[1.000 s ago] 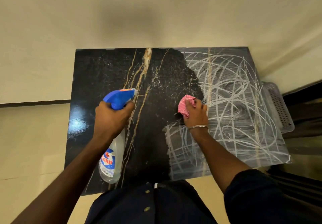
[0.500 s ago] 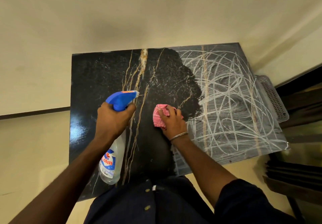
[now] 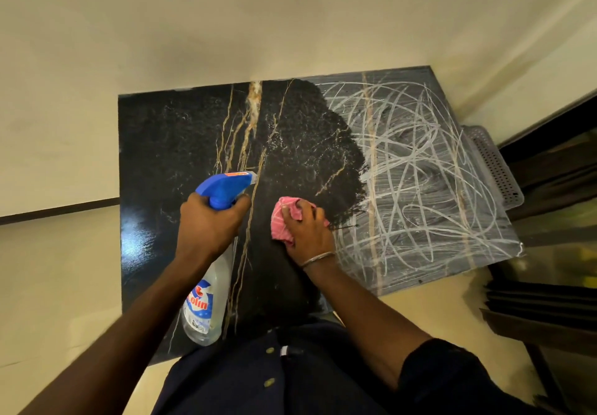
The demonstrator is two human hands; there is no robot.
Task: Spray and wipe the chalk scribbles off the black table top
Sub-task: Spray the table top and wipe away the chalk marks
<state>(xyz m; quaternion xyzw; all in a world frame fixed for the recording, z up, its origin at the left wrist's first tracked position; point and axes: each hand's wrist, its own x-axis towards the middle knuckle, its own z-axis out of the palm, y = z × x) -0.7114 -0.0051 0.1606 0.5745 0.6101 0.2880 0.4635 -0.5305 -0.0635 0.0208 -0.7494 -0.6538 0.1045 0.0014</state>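
On the black table top [image 3: 161, 156], chalk scribbles [image 3: 420, 172] cover the right half; left hand [image 3: 210, 225] grips spray bottle [image 3: 223, 186], right hand [image 3: 308, 232] cloth [image 3: 280, 222].

- The left hand [image 3: 210, 224] is gripping the neck of the spray bottle [image 3: 206, 301] and hiding its trigger. The wrist is covering the start of the red brand word, and the label's small print is too small to read.
- The right hand [image 3: 307, 233] is covering most of the pink cloth [image 3: 281, 220], so only its far-left folds are showing.
- The dark shirt [image 3: 258, 382] is hiding the near edge of the table top [image 3: 161, 156].
- The table's right edge is overlapping a grey perforated basket [image 3: 494, 169]; contact cannot be told.
- The picture's right edge is cutting off dark, blurred furniture [image 3: 549, 311].
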